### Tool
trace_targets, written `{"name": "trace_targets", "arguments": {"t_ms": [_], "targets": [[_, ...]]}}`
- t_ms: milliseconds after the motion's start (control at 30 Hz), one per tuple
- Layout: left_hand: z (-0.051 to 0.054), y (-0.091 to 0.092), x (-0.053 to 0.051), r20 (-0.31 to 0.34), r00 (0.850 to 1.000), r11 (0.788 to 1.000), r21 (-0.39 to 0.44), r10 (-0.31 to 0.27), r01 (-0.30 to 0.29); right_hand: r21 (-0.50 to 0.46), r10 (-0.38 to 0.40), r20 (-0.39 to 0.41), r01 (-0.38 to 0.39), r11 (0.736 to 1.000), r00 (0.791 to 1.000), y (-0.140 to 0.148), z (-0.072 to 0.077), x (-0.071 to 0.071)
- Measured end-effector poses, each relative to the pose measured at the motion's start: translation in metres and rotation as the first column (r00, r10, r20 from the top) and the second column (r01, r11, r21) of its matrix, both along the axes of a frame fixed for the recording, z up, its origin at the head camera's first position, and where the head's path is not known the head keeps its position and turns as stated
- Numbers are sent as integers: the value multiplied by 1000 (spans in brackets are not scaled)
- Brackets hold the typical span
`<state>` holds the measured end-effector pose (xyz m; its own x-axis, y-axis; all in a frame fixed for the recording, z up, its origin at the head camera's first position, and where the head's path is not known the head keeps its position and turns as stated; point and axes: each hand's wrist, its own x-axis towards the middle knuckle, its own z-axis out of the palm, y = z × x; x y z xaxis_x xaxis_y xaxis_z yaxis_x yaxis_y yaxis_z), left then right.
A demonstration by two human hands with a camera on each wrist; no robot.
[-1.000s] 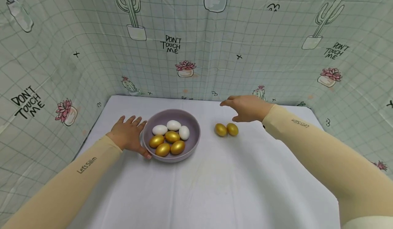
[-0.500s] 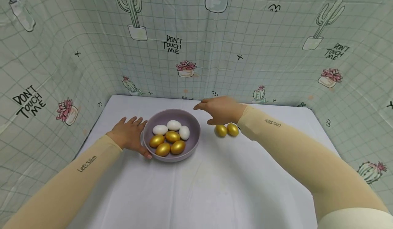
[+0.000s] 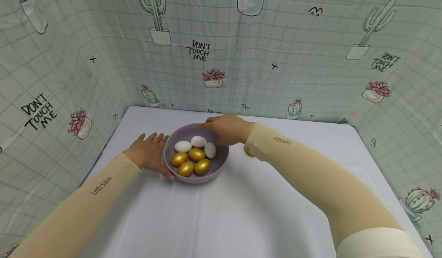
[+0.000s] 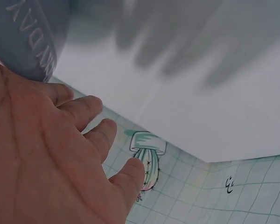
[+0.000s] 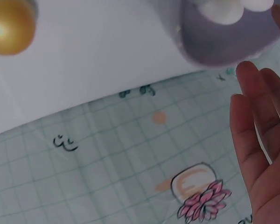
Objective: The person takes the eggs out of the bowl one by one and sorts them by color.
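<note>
The left hand [image 3: 150,152] lies loosely spread against the left wall of the mauve bowl [image 3: 215,170], fingers pointing away, thumb along the near side; it grips nothing. In the bowl on the white bench [image 3: 221,219], four gold eggs [image 3: 185,169] sit nearer the person, three white eggs [image 3: 183,146] behind. The rightmost white egg [image 3: 210,150], its long axis pointing roughly away, lies just below and left of the right hand [image 3: 228,129], much the nearer hand. That hand hovers over the far-right rim, fingers extended and slightly bent, apparently holding nothing. Further right, a loose gold egg [image 3: 248,151] is partly hidden by the sleeve [image 3: 293,154].
</note>
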<state>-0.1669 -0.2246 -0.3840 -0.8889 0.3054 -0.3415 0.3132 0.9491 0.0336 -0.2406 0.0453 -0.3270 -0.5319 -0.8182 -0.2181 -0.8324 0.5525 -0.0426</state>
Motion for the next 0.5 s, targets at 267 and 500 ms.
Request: {"name": "trace_targets", "arguments": {"t_ms": [267,500], "targets": [[0,1,1,1,1000,1000,8,1,-1,21,37,54,-38,999,998,-21,-16,5],[0,-1,2,3,1000,1000,7,1,-1,13,74,53,-75,997,996,-31,-31,5]]}}
